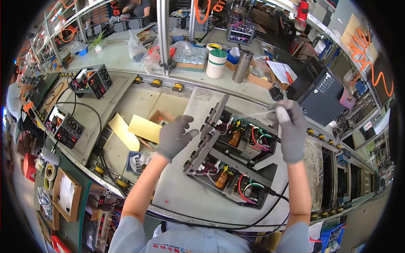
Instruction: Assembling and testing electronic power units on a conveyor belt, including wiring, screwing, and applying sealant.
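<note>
Pinching a blurred strip (258, 113), the right hand (291, 133) was above the board's (172, 186) right side, the left hand (173, 139) hung, fingers apart, over its left edge, two uncovered machines (230, 181) lay on the board, a cup (215, 66) stood beyond.

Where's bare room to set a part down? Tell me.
Bare: the pale board between the left forearm and the nearer open unit. Crowded: the far bench around the green-lidded jar, and around the yellow cards beside the left hand.
</note>
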Motion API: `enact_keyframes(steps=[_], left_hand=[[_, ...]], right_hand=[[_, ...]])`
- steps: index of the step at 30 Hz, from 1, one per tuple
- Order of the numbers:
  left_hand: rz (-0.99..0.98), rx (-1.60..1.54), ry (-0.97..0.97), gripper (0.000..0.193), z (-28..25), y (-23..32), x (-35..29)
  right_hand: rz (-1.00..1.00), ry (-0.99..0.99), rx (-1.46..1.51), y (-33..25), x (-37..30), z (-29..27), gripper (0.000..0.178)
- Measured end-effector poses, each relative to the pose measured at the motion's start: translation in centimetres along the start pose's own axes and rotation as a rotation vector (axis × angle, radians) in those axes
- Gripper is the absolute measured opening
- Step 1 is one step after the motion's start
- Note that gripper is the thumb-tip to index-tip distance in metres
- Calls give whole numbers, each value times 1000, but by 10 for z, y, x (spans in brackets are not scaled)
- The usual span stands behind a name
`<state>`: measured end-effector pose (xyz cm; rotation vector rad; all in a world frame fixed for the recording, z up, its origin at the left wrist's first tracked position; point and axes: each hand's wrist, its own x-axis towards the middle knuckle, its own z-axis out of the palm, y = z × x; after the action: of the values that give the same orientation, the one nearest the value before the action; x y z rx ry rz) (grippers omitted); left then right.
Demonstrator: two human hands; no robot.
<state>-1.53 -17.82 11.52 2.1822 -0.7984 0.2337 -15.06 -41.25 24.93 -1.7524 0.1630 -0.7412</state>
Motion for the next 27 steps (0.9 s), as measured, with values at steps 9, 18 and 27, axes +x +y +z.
enact_keyframes(steps=[9, 18, 27], left_hand=[[-70, 204, -132, 23, 86, -35, 56], [21, 61, -267, 30, 125, -34, 57], [-647, -1090, -611, 19, 141, -31, 76]], right_hand=[[-21, -76, -273, 88, 54, 25, 10], [-55, -52, -441, 128, 86, 40, 16], [19, -138, -379, 158, 86, 37, 11]])
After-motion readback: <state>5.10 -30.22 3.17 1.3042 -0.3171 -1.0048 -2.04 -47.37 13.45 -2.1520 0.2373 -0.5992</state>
